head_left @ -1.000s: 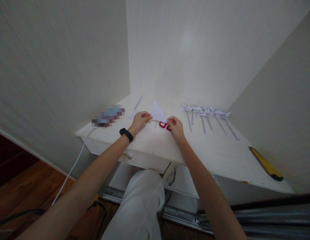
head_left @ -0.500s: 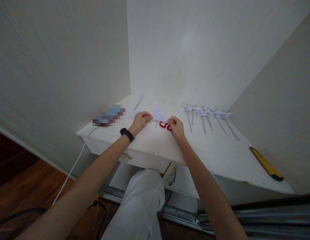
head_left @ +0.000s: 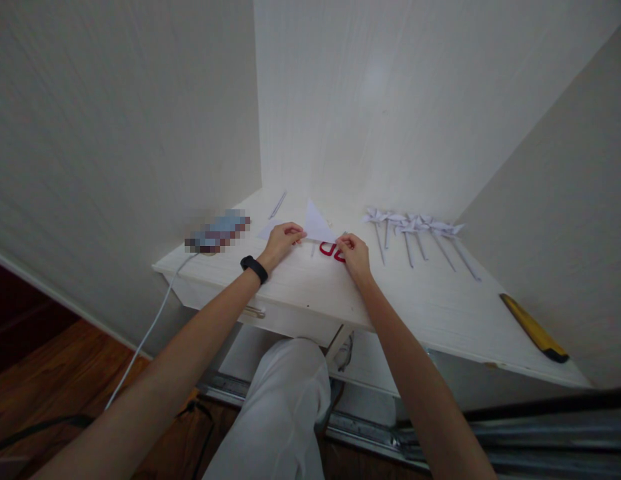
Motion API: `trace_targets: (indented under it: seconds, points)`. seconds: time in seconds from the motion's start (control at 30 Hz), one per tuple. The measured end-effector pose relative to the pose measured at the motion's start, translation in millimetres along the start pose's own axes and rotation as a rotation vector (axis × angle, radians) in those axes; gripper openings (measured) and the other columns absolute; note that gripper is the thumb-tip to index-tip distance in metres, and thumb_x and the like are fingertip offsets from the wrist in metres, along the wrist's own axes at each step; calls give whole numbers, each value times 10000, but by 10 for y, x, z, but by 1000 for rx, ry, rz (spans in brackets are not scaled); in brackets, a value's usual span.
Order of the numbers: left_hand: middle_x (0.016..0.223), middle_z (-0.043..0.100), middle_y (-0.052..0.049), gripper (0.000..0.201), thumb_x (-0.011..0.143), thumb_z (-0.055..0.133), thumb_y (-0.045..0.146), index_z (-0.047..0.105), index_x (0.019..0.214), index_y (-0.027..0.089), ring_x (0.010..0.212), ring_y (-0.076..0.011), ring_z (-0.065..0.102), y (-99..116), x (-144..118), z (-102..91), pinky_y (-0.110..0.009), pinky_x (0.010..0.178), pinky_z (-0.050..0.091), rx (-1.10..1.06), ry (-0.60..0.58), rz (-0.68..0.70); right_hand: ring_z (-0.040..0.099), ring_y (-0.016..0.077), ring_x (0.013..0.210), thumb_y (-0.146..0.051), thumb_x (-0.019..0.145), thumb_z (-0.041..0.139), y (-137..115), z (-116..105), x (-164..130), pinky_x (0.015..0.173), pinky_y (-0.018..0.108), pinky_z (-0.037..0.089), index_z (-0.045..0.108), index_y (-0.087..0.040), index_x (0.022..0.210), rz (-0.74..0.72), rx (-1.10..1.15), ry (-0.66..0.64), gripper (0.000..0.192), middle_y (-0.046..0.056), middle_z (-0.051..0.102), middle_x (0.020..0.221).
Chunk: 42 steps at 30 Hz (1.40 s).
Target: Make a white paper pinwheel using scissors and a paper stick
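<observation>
A white paper triangle (head_left: 317,225) lies just above the centre of the frame, its base toward the person and its apex toward the wall. The left hand (head_left: 280,241) pinches the triangle's left corner with closed fingers (head_left: 293,233). The right hand (head_left: 354,253) holds the right corner; its fingers are curled onto the paper, but the exact grip is too small to make out. A black band (head_left: 253,268) sits on the left wrist.

Red scissors (head_left: 330,251) lie on the white surface (head_left: 415,303) directly below the triangle's base, between the two hands and touching or just beside the right hand. A second white sheet (head_left: 268,231) shows partly behind the left hand.

To the right of the hands, a row of white paper pinwheels on thin sticks (head_left: 415,233) lies flat on the surface. A thin metallic item (head_left: 277,204) lies at the back, near the wall corner. A blurred-out object (head_left: 217,231) rests at the left end, with a white cable (head_left: 150,327) running from it down toward the wooden floor. A yellow and black utility knife (head_left: 534,328) lies at the far right edge.

A drawer (head_left: 270,320) under the surface is closed; its contents are not visible.
</observation>
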<state>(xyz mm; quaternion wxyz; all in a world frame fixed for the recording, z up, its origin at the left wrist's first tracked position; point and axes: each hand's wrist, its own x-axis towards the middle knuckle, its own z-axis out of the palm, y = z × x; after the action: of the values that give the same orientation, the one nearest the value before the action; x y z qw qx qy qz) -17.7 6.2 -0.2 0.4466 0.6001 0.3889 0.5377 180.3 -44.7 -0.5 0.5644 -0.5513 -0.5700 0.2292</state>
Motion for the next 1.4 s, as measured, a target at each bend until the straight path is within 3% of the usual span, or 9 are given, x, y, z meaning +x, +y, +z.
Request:
trace_targets:
  seconds: [0.33, 0.53, 0.77, 1.1, 1.4]
  points:
    - [756, 613, -9, 162, 627, 680, 249, 602, 740, 163, 601, -97, 529, 97, -75, 21, -233, 575, 400, 33, -68, 21, 492, 95, 442, -308, 721, 511, -11, -6, -23, 443, 191, 369, 543, -195, 803, -11, 88, -20, 142, -57, 531, 493]
    - [754, 596, -1, 120, 645, 592, 194, 600, 761, 164, 622, -100, 522, 86, -69, 8, -224, 581, 398, 38, -89, 64, 445, 88, 409, -265, 717, 486, -20, -12, -29, 433, 189, 340, 564, -194, 812, -3, 124, -59, 142, -70, 510, 451]
    - [674, 555, 10, 130, 616, 510, 132, 587, 718, 160, 603, -103, 492, 156, -92, 22, -224, 577, 393, 36, -83, 64, 545, 106, 546, -327, 745, 496, -52, 16, -27, 501, 203, 402, 572, -188, 805, -8, 185, -145, 169, -9, 611, 615]
    - [694, 570, -4, 85, 683, 580, 196, 598, 757, 159, 621, -98, 528, 183, -115, 51, -216, 574, 407, -70, -183, 11, 531, 94, 542, -297, 707, 542, -44, 2, -19, 492, 201, 400, 545, -201, 833, -46, 216, -77, 158, -27, 578, 671]
    - [728, 605, -9, 180, 640, 686, 228, 615, 789, 154, 667, -105, 547, 133, -88, 41, -224, 598, 422, -103, -145, 23, 539, 99, 564, -299, 709, 570, -35, -3, -4, 565, 220, 445, 495, -215, 958, -92, 238, -40, 273, -47, 585, 679]
